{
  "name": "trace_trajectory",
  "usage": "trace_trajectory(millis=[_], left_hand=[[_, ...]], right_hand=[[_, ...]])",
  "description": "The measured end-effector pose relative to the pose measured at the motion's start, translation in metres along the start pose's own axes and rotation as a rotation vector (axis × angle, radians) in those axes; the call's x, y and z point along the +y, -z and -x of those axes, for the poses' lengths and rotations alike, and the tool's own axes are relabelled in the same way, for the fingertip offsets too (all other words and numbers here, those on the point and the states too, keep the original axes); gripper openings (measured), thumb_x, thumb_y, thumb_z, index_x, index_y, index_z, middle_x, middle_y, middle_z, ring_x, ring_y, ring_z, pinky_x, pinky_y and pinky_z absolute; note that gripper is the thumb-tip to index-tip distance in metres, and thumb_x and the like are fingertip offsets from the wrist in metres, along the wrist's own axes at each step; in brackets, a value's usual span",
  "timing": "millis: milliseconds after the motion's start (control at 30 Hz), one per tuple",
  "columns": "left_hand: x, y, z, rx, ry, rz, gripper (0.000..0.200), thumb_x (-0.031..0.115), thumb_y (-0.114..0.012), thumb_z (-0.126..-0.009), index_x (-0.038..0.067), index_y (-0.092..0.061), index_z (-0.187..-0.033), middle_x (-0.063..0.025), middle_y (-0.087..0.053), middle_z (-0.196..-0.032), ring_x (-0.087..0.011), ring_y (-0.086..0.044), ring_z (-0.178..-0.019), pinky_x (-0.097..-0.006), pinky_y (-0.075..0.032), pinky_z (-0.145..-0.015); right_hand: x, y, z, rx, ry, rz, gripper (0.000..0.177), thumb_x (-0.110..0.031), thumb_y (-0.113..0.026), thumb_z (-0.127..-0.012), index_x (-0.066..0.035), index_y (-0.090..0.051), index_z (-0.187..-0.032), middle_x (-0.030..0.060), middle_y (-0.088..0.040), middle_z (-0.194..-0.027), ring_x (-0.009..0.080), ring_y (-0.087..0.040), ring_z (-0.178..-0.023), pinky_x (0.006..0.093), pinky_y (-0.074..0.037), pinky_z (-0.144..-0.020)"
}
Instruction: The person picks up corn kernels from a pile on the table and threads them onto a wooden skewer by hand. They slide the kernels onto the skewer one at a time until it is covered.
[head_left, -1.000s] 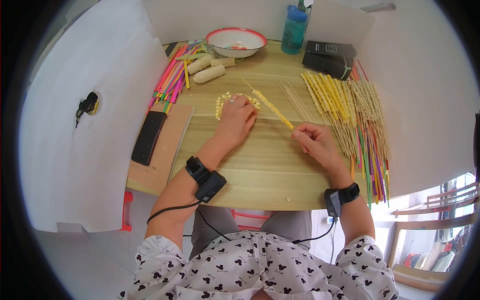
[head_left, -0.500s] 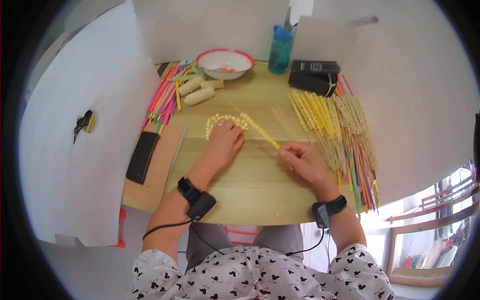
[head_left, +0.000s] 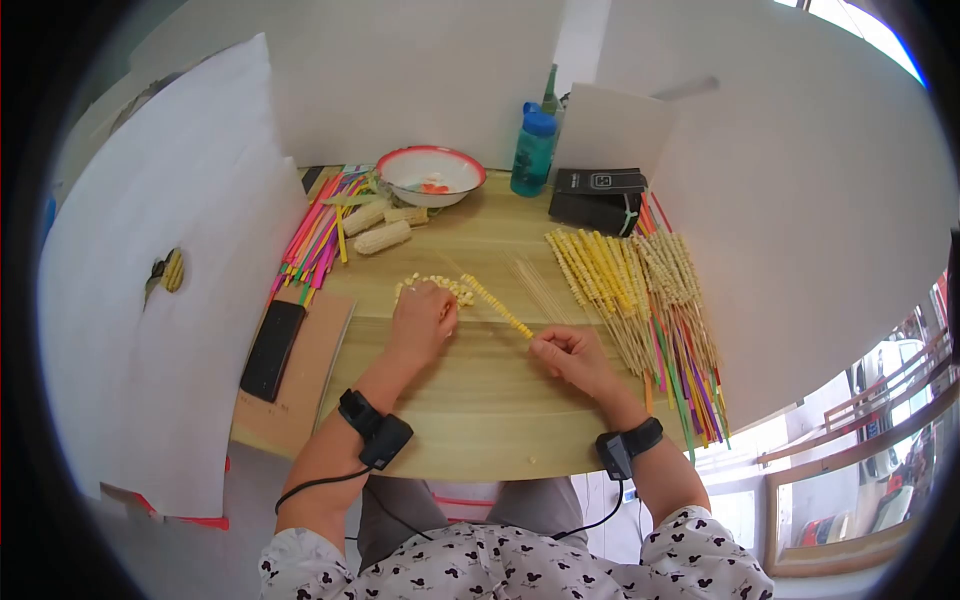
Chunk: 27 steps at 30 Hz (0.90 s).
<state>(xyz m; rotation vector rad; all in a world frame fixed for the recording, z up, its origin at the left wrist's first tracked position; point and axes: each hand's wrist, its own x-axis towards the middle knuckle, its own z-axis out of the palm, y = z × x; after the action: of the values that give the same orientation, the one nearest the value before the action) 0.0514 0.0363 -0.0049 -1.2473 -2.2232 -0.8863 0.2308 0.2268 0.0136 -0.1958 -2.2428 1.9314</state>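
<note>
Between the thumb and fingers of my right hand (head_left: 575, 358) is the near end of a thin skewer strung with yellow corn kernels (head_left: 498, 305); it slants away to the upper left. My left hand (head_left: 424, 318) is curled at the near edge of a pile of loose corn kernels (head_left: 410, 285). Its fingertips are pressed together and partly hidden, so I cannot make out what is in them. Several bare skewers (head_left: 535, 285) lie beyond my right hand. Farther right rests a bundle of kernel-strung skewers (head_left: 600, 270), some yellow, some paler.
Stripped corn cobs (head_left: 383, 237) and a red-rimmed white bowl (head_left: 432, 195) lie at the back. Colored strips (head_left: 315, 235) and a black phone-like slab (head_left: 272, 352) on cardboard are at left. A blue bottle (head_left: 534, 155) and black box (head_left: 597, 205) stand back right.
The camera has tilted, so the table sits lower in view. My left hand's fingers have drawn closed at the kernel pile. My right hand keeps holding the strung skewer.
</note>
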Motion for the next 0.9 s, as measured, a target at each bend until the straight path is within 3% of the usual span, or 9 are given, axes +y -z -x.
trace_trajectory(millis=[67, 133, 167, 200, 333, 433, 900], left_hand=[[-0.007, 0.006, -0.001, 0.031, 0.134, 0.146, 0.008, 0.009, -0.066, -0.077, 0.002, -0.066, -0.074, -0.009, -0.062, -0.075, -0.0228, -0.059, -0.072, -0.0366, -0.046, -0.066], [-0.015, 0.01, -0.005, 0.05, 0.585, 0.703, 0.012, 0.011, -0.068, -0.083, 0.0, -0.068, -0.084, -0.0064, -0.066, -0.078, -0.0143, -0.057, -0.062, -0.0277, -0.046, -0.057], [-0.021, 0.012, -0.007, 0.058, 0.603, 0.691, 0.012, 0.011, -0.068, -0.083, 0.0, -0.068, -0.084, -0.0064, -0.066, -0.078, -0.0143, -0.057, -0.062, -0.0277, -0.046, -0.057], [-0.027, 0.015, -0.009, 0.091, 0.681, 0.901, 0.014, 0.012, -0.068, -0.085, -0.001, -0.067, -0.089, -0.0054, -0.066, -0.08, -0.0107, -0.055, -0.062, -0.0239, -0.045, -0.057], [-0.043, 0.016, -0.011, 0.19, 0.811, 1.433, 0.017, 0.009, -0.067, -0.087, -0.002, -0.066, -0.101, -0.0059, -0.065, -0.082, -0.0076, -0.054, -0.064, -0.0193, -0.045, -0.058], [-0.046, 0.02, -0.01, 0.156, 0.792, 1.52, 0.018, 0.005, -0.065, -0.088, -0.001, -0.065, -0.105, -0.005, -0.065, -0.089, -0.0091, -0.057, -0.075, -0.022, -0.047, -0.066], [-0.035, 0.022, -0.013, 0.21, 0.723, 1.284, 0.022, 0.005, -0.066, -0.085, -0.001, -0.069, -0.105, 0.0018, -0.063, -0.085, -0.0049, -0.051, -0.071, -0.0196, -0.042, -0.065]], right_hand=[[-0.009, -0.002, 0.003, -0.003, -0.039, -0.008, 0.015, -0.017, -0.063, -0.092, -0.003, -0.066, -0.091, -0.0067, -0.053, -0.063, 0.0002, -0.044, -0.054, 0.0178, -0.033, -0.049], [-0.01, -0.002, 0.003, -0.016, -0.079, -0.018, 0.013, -0.016, -0.063, -0.091, -0.003, -0.066, -0.091, -0.0066, -0.056, -0.067, -0.0002, -0.047, -0.058, 0.0175, -0.036, -0.052], [-0.007, -0.002, 0.002, -0.004, -0.044, 0.002, 0.014, -0.017, -0.064, -0.091, -0.003, -0.067, -0.089, -0.0057, -0.054, -0.063, 0.0005, -0.044, -0.053, 0.0178, -0.032, -0.047], [-0.005, -0.001, 0.001, 0.01, -0.009, 0.021, 0.016, -0.018, -0.064, -0.091, -0.003, -0.068, -0.087, -0.0049, -0.052, -0.059, 0.0012, -0.042, -0.048, 0.0181, -0.029, -0.042], [-0.012, 0.0, 0.004, -0.052, -0.048, 0.011, 0.015, -0.017, -0.065, -0.091, -0.002, -0.066, -0.092, -0.0059, -0.054, -0.065, 0.0007, -0.044, -0.053, 0.0174, -0.032, -0.047], [-0.012, 0.0, 0.004, -0.065, -0.035, 0.0, 0.015, -0.017, -0.065, -0.091, -0.002, -0.066, -0.092, -0.0058, -0.055, -0.065, 0.0005, -0.044, -0.054, 0.0172, -0.032, -0.047], [-0.009, -0.002, 0.004, -0.083, -0.046, 0.027, 0.015, -0.016, -0.066, -0.091, -0.001, -0.067, -0.092, -0.0058, -0.055, -0.067, 0.0001, -0.044, -0.054, 0.0175, -0.033, -0.048]])
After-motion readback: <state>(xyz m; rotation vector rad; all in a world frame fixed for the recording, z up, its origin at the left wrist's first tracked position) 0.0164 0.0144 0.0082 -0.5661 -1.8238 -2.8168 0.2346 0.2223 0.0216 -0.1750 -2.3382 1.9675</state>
